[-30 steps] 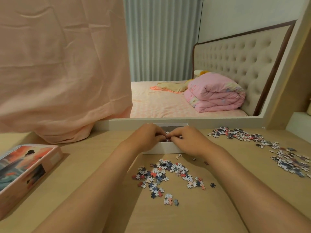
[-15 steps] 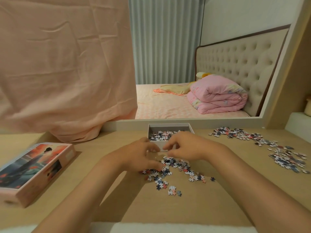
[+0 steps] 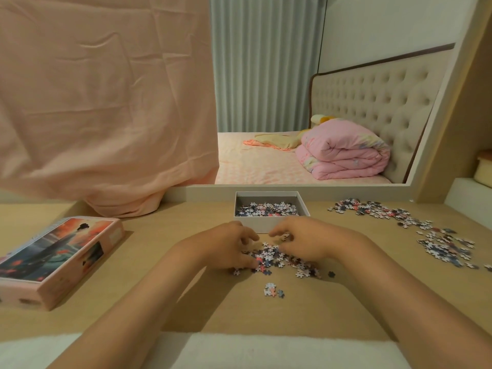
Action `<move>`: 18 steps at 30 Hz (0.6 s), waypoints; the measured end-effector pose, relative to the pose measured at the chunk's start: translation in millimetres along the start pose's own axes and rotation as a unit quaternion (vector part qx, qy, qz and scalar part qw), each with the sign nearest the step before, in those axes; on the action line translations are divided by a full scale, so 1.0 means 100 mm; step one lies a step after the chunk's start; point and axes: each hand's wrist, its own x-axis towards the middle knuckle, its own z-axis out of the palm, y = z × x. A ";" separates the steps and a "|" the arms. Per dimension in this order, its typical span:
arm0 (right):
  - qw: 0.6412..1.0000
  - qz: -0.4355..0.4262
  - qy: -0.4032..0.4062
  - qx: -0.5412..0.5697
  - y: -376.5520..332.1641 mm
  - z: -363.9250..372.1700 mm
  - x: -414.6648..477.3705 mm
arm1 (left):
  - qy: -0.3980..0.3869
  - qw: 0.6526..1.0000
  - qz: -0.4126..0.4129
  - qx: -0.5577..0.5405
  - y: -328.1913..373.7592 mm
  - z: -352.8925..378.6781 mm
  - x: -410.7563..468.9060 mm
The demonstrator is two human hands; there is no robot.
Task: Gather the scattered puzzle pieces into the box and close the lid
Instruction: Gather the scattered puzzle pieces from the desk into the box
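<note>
Left hand (image 3: pixel 226 246) and right hand (image 3: pixel 308 243) flank puzzle pile (image 3: pixel 277 258) just in front of open box (image 3: pixel 262 224), fingers curled round its pieces. Lid (image 3: pixel 58 257) well left of box; more pieces (image 3: pixel 426 230) right of it.

Curled fingers of the left grip (image 3: pixel 229 247) and right grip (image 3: pixel 302 239) hide part of the puzzle pieces (image 3: pixel 277 258); any pinch is indiscernible. Lid (image 3: pixel 56 257) cut by the left edge.

Dim warm light, soft shadows — edges warped
</note>
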 end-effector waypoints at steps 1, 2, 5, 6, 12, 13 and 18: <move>0.999 0.024 -0.023 -0.032 0.02 0.00 0.00 | -0.017 0.999 -0.028 0.022 -0.01 -0.02 -0.01; 0.996 0.048 -0.047 -0.065 0.01 0.01 -0.01 | -0.042 0.996 -0.055 0.054 -0.01 -0.04 -0.01; 0.992 0.062 -0.063 -0.092 -0.06 0.11 0.01 | -0.084 0.990 -0.067 0.094 0.01 -0.04 -0.01; 0.993 0.053 -0.058 -0.085 -0.09 0.14 0.02 | -0.075 0.993 -0.051 0.078 0.02 -0.03 0.00; 1.000 0.012 -0.019 0.010 -0.18 0.21 0.13 | 0.003 0.999 0.002 0.039 0.05 0.02 0.04; 1.000 0.003 -0.011 0.022 -0.19 0.22 0.14 | 0.015 0.999 0.001 0.028 0.05 0.04 0.05; 0.998 0.005 0.033 0.060 -0.20 0.24 0.16 | 0.078 0.997 -0.001 -0.018 0.00 0.11 0.10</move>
